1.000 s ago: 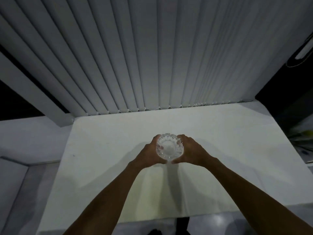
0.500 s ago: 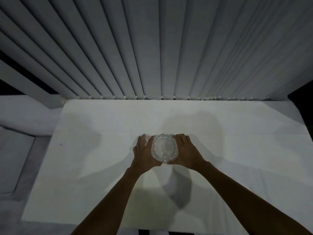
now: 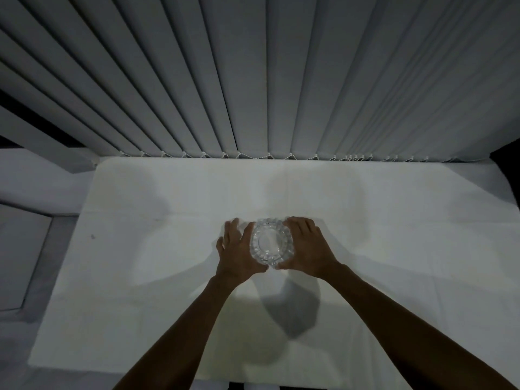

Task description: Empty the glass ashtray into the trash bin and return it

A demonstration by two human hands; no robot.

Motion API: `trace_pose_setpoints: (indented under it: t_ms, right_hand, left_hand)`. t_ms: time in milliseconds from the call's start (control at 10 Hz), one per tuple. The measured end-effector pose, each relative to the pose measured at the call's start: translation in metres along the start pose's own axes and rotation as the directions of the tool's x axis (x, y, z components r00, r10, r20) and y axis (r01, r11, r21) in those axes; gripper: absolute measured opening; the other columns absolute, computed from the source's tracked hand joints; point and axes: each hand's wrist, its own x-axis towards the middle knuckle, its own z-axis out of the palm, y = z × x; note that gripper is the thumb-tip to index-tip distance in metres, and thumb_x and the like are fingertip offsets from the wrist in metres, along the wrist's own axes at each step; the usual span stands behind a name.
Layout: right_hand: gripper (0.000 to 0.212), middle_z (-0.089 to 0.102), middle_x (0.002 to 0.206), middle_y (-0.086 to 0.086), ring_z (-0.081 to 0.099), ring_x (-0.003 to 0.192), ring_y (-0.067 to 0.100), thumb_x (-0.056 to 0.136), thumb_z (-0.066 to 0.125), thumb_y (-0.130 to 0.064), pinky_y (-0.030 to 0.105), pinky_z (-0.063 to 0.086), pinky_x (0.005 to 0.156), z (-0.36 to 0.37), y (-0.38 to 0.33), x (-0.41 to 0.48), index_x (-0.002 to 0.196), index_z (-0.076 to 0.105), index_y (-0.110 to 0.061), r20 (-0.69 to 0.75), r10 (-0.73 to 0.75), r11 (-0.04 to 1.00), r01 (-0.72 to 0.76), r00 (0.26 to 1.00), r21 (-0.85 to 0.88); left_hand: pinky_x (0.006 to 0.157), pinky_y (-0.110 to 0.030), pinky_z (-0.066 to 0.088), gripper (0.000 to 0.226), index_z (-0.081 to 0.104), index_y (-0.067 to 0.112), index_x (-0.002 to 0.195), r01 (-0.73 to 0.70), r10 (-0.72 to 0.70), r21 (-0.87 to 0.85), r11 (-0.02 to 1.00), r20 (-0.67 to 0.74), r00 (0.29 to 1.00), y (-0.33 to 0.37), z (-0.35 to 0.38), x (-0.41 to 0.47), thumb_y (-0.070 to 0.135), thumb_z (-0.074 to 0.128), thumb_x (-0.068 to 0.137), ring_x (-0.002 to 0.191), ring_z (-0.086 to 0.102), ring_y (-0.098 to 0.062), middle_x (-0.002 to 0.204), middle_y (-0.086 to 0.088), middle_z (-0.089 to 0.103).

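A round cut-glass ashtray (image 3: 270,243) rests upright on the white table (image 3: 140,277), near its middle. My left hand (image 3: 239,251) cups its left side, fingers spread flat on the cloth and thumb curled under the near rim. My right hand (image 3: 308,247) cups its right side the same way. Both hands touch the glass. The bowl of the ashtray looks empty. No trash bin is in view.
Grey vertical blinds (image 3: 253,80) hang along the table's far edge. A white ledge (image 3: 36,187) and a lower grey floor panel (image 3: 19,263) lie to the left. A dark gap (image 3: 506,170) shows at the far right.
The ashtray has come down from a tilted, lifted hold to sit flat on the table. My fingers have spread out on the cloth. The view has swung to face the table squarely.
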Motion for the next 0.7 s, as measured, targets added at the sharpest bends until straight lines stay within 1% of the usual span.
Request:
trace_pose_setpoints:
  t_ms: [100, 200, 300, 400, 500, 600, 700]
  right_hand:
    - [0.12, 0.055, 0.145, 0.015, 0.051, 0.132, 0.034, 0.055, 0.095, -0.07, 0.048, 0.049, 0.107, 0.003, 0.0, -0.002, 0.146, 0.052, -0.003, -0.016, 0.022, 1.0, -0.022, 1.0, -0.008]
    - [0.122, 0.055, 0.146, 0.015, 0.051, 0.133, 0.035, 0.054, 0.096, -0.069, 0.049, 0.05, 0.106, 0.007, 0.001, -0.002, 0.146, 0.052, -0.003, -0.019, 0.035, 0.999, -0.035, 0.999, -0.013]
    - [0.122, 0.054, 0.147, 0.013, 0.05, 0.135, 0.033, 0.053, 0.096, -0.069, 0.049, 0.049, 0.107, 0.006, 0.001, 0.0, 0.148, 0.051, -0.005, -0.019, 0.044, 0.999, -0.044, 0.999, -0.015]
    - [0.124, 0.051, 0.15, 0.012, 0.046, 0.138, 0.032, 0.055, 0.096, -0.069, 0.05, 0.046, 0.11, 0.004, 0.0, 0.0, 0.151, 0.048, -0.006, -0.01, 0.048, 0.998, -0.048, 0.999, -0.029]
    - [0.131, 0.043, 0.159, 0.008, 0.038, 0.146, 0.029, 0.059, 0.092, -0.072, 0.048, 0.043, 0.114, -0.004, -0.004, -0.005, 0.16, 0.037, -0.01, 0.075, 0.075, 0.997, -0.074, 0.994, -0.021]
    - [0.138, 0.031, 0.168, 0.009, 0.031, 0.152, 0.029, 0.063, 0.086, -0.078, 0.051, 0.043, 0.115, -0.016, -0.009, -0.004, 0.166, 0.021, -0.013, 0.132, 0.061, 0.998, -0.059, 0.989, -0.017]
    - [0.133, 0.024, 0.171, 0.009, 0.025, 0.155, 0.03, 0.072, 0.08, -0.077, 0.052, 0.039, 0.117, -0.028, -0.021, -0.005, 0.169, 0.011, -0.018, 0.112, 0.137, 0.991, -0.136, 0.984, -0.011]
  left_hand:
    - [0.129, -0.059, 0.024, 0.126, 0.029, 0.024, 0.166, 0.01, -0.01, -0.009, 1.0, 0.019, 1.0, 0.002, 0.002, 0.002, 0.061, 0.093, 0.064, 0.166, 0.003, -0.033, 0.174, -0.012, 0.012]
    - [0.13, -0.06, 0.023, 0.126, 0.029, 0.025, 0.166, 0.017, -0.016, -0.031, 0.999, 0.026, 1.0, 0.001, 0.003, 0.003, 0.059, 0.093, 0.063, 0.166, 0.001, -0.032, 0.173, -0.011, 0.011]
    - [0.129, -0.061, 0.025, 0.127, 0.03, 0.026, 0.166, 0.016, -0.016, -0.019, 1.0, 0.027, 1.0, -0.002, 0.004, 0.006, 0.06, 0.094, 0.062, 0.166, 0.004, -0.032, 0.174, -0.011, 0.014]
    - [0.128, -0.063, 0.025, 0.13, 0.026, 0.026, 0.168, 0.009, -0.009, -0.005, 1.0, 0.052, 0.999, -0.004, 0.003, 0.009, 0.063, 0.094, 0.063, 0.166, 0.004, -0.033, 0.176, -0.012, 0.012]
    - [0.127, -0.067, 0.022, 0.135, 0.016, 0.027, 0.17, 0.024, -0.021, -0.02, 1.0, 0.141, 0.99, -0.003, -0.003, 0.008, 0.061, 0.094, 0.066, 0.167, -0.006, -0.035, 0.178, -0.013, 0.002]
    - [0.126, -0.07, 0.019, 0.142, 0.009, 0.029, 0.171, 0.036, -0.027, -0.043, 0.998, 0.194, 0.981, -0.005, -0.016, 0.009, 0.061, 0.095, 0.063, 0.166, -0.011, -0.039, 0.178, -0.013, -0.006]
    - [0.127, -0.07, 0.014, 0.143, 0.009, 0.03, 0.171, -0.011, 0.013, -0.02, 1.0, 0.146, 0.989, -0.008, -0.034, 0.011, 0.064, 0.094, 0.063, 0.166, -0.011, -0.039, 0.179, -0.011, -0.009]
